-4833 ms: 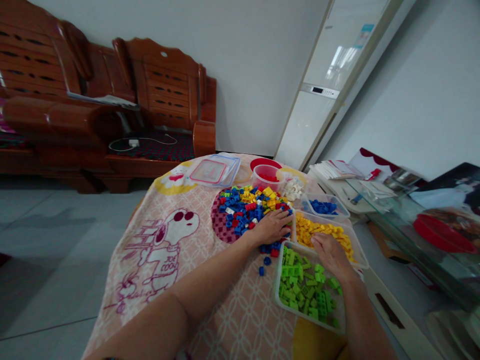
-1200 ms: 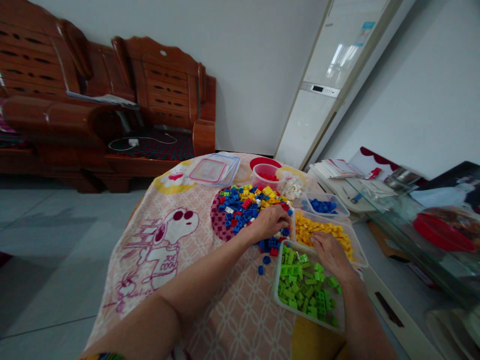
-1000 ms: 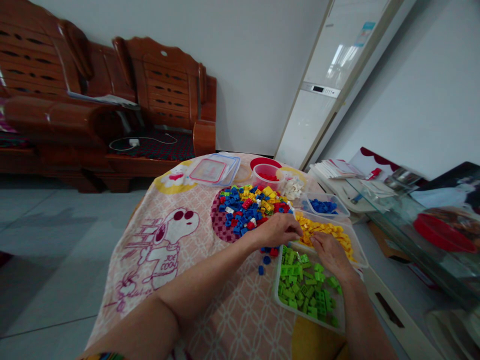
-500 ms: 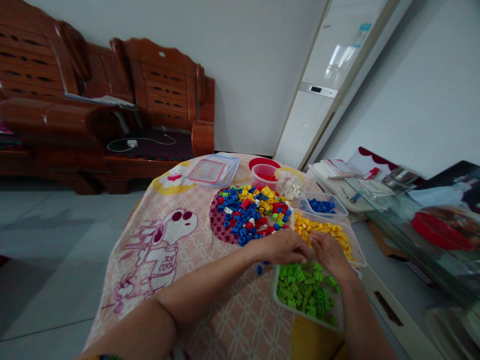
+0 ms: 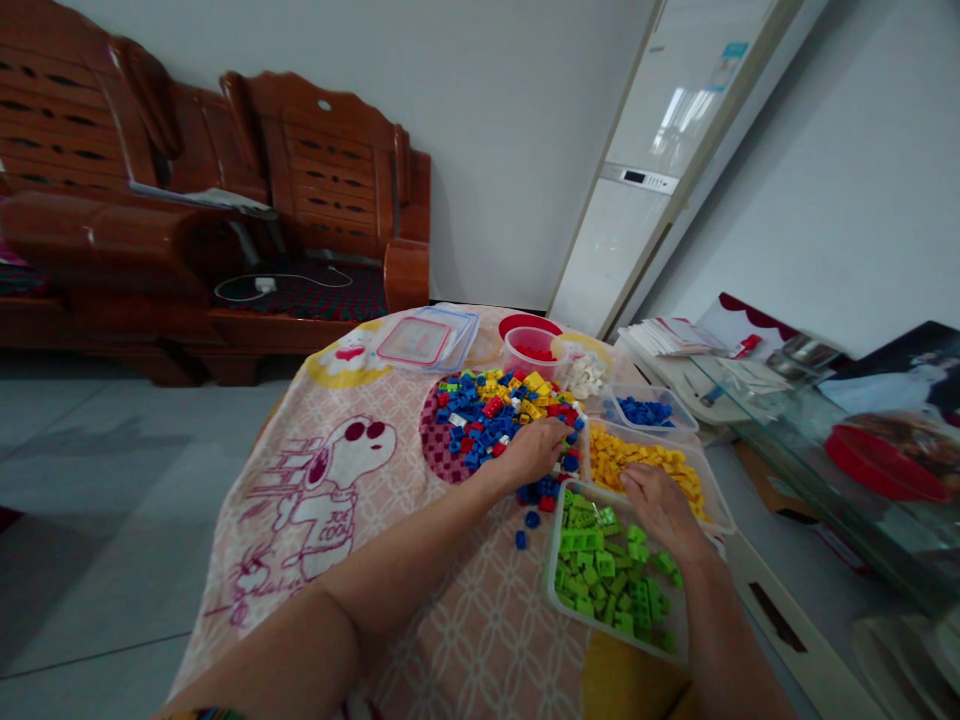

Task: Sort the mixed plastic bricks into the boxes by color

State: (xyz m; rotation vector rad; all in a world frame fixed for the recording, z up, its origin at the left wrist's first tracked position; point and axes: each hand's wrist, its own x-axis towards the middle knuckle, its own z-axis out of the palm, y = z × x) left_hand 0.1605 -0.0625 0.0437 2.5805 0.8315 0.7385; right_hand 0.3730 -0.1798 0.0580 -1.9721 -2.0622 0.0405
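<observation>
My left hand (image 5: 531,452) lies palm down on the near edge of a pile of mixed red, blue and yellow bricks (image 5: 501,415), its fingers curled into the bricks. My right hand (image 5: 654,508) rests on the far end of a clear tub of green bricks (image 5: 570,610), fingers bent down, next to the tub of yellow bricks (image 5: 651,462). What either hand holds is hidden.
A tub of blue bricks (image 5: 646,411), a cup of red bricks (image 5: 532,350), white bricks (image 5: 585,376) and stacked lids (image 5: 424,340) sit further back on the cartoon-dog cloth (image 5: 330,490). Loose blue bricks (image 5: 526,525) lie near the green tub. Wooden sofa left, glass table right.
My left hand went from the mixed pile over to the green tub beside my right hand, then returned to the pile. My right hand stayed put.
</observation>
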